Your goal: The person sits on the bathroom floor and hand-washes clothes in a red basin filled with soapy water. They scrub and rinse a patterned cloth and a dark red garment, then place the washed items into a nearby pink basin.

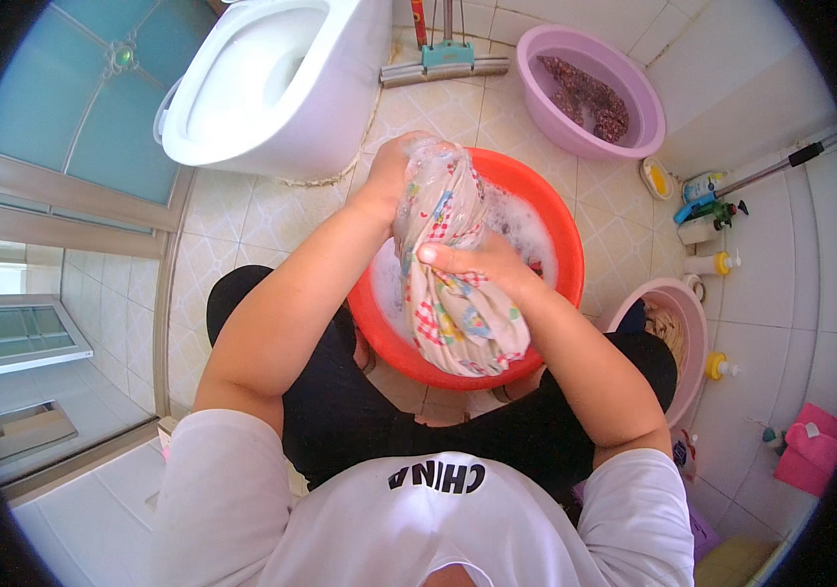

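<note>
A wet, patterned cloth [462,315] with red checks and coloured prints is held bunched above a red basin [571,242]. My left hand [396,172] grips its far end, where suds cover the fabric and part of the fingers. Around the cloth's middle my right hand [480,260] is closed, thumb on top. The near part of the cloth hangs over the basin's near rim. White suds [517,220] fill the basin, and a bit of patterned fabric shows among them beside my right wrist.
A toilet [345,95] stands at the far left, with a sponge mop [447,62] beside it. A pink basin [649,121] holds dark patterned cloth in water. Another pink basin [697,330] with clothes is by my right knee. Bottles [704,263] line the right wall.
</note>
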Tool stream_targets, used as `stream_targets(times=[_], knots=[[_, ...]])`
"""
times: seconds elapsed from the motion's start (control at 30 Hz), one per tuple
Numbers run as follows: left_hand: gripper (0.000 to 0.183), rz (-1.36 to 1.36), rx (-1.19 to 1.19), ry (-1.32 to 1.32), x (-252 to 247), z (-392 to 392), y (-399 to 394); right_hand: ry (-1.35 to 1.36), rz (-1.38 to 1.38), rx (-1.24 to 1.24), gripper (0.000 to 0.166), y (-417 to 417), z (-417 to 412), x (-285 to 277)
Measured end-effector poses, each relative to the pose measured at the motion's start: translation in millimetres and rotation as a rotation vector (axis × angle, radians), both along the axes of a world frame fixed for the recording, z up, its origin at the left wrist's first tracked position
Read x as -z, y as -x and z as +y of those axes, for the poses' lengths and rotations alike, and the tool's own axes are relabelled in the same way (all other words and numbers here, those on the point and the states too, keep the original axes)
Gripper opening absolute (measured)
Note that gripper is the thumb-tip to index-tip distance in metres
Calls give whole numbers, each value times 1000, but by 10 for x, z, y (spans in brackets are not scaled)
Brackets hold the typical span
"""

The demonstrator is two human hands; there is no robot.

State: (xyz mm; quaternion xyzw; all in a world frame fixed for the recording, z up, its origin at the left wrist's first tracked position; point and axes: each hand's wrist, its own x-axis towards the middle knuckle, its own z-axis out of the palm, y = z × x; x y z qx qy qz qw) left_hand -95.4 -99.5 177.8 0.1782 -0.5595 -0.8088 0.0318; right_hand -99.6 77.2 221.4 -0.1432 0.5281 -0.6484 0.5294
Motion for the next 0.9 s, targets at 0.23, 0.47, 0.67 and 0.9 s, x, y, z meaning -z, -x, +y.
stream_targets(times=[0.23, 0.47, 0.67, 0.9], knots=[[21, -33, -132, 961, -174, 284, -84, -153, 10, 76, 63, -98, -27, 269], [35, -161, -129, 1043, -245, 252, -96, 25, 197, 66, 66, -34, -48, 251], [48, -121, -3, 831, -321, 137, -43, -70, 21, 103, 62, 22, 0, 99], [56, 237, 115, -6, -561, -219, -190, 294, -713, -47, 63, 203, 163, -58]])
